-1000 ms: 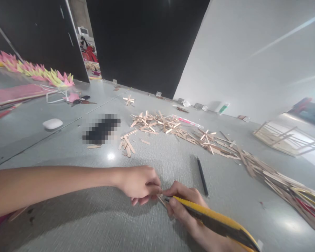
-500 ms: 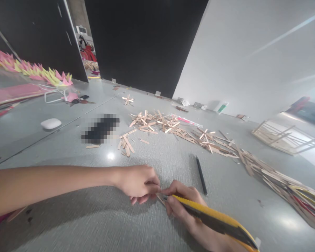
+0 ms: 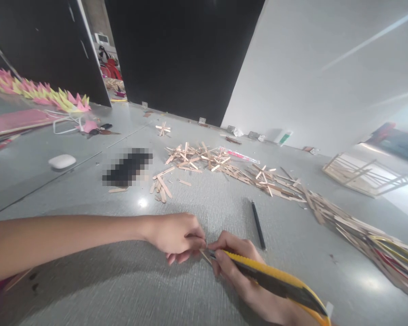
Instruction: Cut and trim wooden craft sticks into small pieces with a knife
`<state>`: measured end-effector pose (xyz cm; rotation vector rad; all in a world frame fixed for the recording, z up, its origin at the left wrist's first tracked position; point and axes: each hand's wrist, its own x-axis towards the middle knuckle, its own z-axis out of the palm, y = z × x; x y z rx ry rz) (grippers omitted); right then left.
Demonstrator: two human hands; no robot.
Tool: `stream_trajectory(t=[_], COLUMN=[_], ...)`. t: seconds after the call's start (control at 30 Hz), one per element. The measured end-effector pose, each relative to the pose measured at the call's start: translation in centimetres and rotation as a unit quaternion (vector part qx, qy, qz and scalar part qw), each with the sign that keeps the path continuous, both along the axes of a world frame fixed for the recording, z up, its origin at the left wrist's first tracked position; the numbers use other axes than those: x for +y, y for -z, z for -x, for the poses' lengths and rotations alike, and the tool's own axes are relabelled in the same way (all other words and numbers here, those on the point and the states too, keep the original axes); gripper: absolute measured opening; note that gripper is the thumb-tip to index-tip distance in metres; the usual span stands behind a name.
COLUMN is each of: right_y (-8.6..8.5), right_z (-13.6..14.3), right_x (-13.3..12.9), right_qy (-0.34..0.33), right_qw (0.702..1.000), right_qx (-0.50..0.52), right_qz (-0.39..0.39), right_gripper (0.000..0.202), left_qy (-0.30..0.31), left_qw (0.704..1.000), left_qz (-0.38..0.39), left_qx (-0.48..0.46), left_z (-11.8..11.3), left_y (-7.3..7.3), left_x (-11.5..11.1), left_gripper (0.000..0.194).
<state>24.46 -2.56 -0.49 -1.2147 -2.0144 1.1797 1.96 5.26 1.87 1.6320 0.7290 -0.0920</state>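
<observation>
— What is being held, and where does it lie?

— A thin wooden craft stick (image 3: 206, 256) is pinned low on the grey table (image 3: 197, 203), right in front of the person, between the two hands. The left hand (image 3: 177, 235) has its fingers closed together on the near end of the stick, pressing it to the surface. The right hand (image 3: 236, 267) is clamped around a yellow-and-black utility knife (image 3: 275, 283), whose tip is set against the stick just beside the left fingertips.

— How might the stick be expected to handle?

— It is judged to be very light, stiff along its length, and brittle: it could split along the grain or skid on the smooth tabletop if pressed unevenly. It would best be gripped flat, close to the cut but clear of the blade's line.

— And what lies about?

— A black pen (image 3: 258, 225) is seen just beyond the right hand, a long scatter of similar sticks (image 3: 258, 176) farther back, and a stick-built frame (image 3: 363, 176) well apart at the right.
</observation>
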Motion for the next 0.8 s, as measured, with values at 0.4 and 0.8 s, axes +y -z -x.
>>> stream_trajectory(t=[0.4, 0.8], right_y=[1.4, 0.9], right_z=[-0.4, -0.5], right_x=[-0.9, -0.5], right_qy=[0.158, 0.175], right_qw=[0.965, 0.976], right_qx=[0.186, 0.093], right_qz=[-0.096, -0.089], right_gripper=[0.026, 0.028], left_qy=[-0.120, -0.115], left_qw=[0.976, 0.948], left_qz=[0.040, 0.173], left_qx=[-0.174, -0.240], left_z=[-0.3, -0.9], left_y=[0.8, 1.1], left_x=[-2.7, -3.6], left_gripper=[0.025, 0.018])
